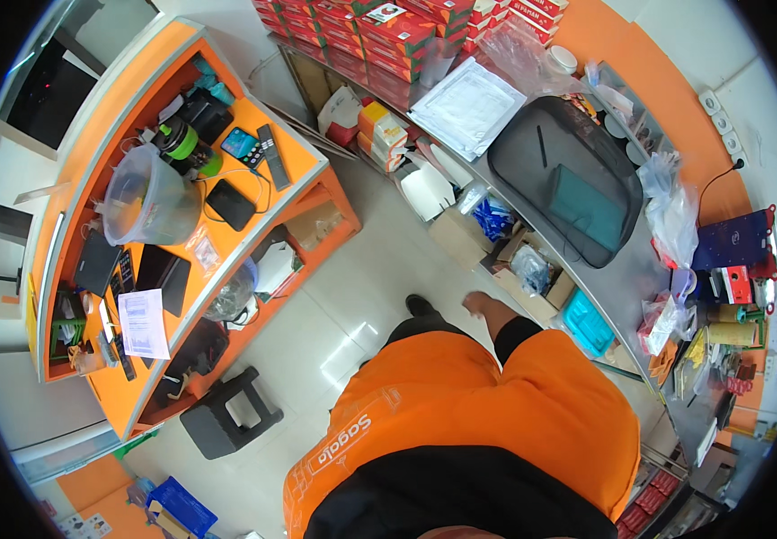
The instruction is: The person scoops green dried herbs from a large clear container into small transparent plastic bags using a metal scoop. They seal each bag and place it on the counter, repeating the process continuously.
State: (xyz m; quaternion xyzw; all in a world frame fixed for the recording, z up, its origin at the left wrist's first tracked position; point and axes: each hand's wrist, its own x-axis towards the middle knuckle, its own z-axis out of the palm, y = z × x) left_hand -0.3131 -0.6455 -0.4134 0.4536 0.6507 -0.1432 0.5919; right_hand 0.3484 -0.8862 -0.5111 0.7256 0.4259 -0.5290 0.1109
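Note:
My right hand [475, 304] hangs over the tiled floor, past a black cuff and orange sleeve. It is small in view, its fingers look loosely apart, and nothing shows in it. Nearest to it are a cardboard box [532, 301] with clear plastic packs and a dark shoe [421, 306] on the floor. My left hand is out of sight, with my orange and black top covering that side. On the grey counter at the right lie a black backpack [519, 166], a dark green pouch [586, 208] on top of it, and white plastic mailers [467, 106].
An orange desk [249, 117] at the left holds a clear tub [150, 196], phones, a remote [273, 154] and a paper sheet [143, 323]. A black step stool [229, 413] stands beside it. Red boxes [393, 36] are stacked at the back; a blue basket [589, 323] sits under the counter.

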